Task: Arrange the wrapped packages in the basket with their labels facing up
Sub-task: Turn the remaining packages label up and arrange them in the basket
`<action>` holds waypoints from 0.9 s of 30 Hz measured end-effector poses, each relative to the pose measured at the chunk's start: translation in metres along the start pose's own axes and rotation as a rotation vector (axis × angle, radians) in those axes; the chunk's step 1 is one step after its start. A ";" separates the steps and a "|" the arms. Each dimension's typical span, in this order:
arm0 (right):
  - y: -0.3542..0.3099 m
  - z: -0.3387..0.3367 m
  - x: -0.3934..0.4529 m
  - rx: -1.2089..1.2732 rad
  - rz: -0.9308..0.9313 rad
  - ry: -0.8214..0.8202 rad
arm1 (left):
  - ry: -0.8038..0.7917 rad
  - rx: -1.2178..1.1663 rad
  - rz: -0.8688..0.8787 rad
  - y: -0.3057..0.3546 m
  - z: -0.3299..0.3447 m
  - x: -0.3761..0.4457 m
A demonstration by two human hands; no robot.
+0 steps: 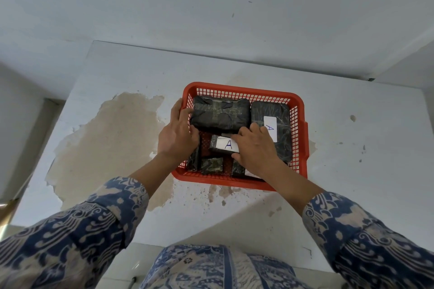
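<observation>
A red plastic basket (299, 124) stands on the table and holds several black wrapped packages. The large package (220, 114) at the back left shows taped seams on top and no label; both of my hands grip its near edge, my left hand (178, 134) at its left corner, my right hand (254, 145) at its right corner. Under my right hand lies a small package (224, 144) with a white label marked "A" facing up. A long package (272, 124) along the right side also shows an "A" label. Two smaller dark packages (211, 165) lie at the front.
The white table (352, 171) has a large patch of peeled surface (112, 148) left of the basket. A white wall rises behind the table. My patterned blue sleeves fill the lower corners.
</observation>
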State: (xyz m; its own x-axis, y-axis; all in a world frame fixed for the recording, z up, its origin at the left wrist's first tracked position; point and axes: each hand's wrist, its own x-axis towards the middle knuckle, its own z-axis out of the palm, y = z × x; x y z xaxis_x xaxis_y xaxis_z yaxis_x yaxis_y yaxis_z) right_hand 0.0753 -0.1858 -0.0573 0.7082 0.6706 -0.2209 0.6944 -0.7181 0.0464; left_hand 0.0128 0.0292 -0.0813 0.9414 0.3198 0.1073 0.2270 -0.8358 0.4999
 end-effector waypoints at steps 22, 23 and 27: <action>0.074 -0.029 -0.023 0.729 0.228 0.183 | -0.041 0.092 -0.019 -0.001 0.000 0.001; 0.078 -0.028 -0.025 0.725 0.216 0.179 | -0.042 0.100 -0.017 -0.001 0.000 0.001; 0.072 -0.020 -0.028 0.706 0.117 0.163 | -0.041 0.122 -0.022 0.001 -0.001 0.000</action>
State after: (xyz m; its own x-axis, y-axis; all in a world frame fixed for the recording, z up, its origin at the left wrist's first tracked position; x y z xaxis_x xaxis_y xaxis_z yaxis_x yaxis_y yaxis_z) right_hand 0.1076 -0.2525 -0.0279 0.8210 0.5617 -0.1024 0.4045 -0.6988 -0.5900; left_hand 0.0123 0.0291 -0.0801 0.9448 0.3221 0.0607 0.2740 -0.8777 0.3932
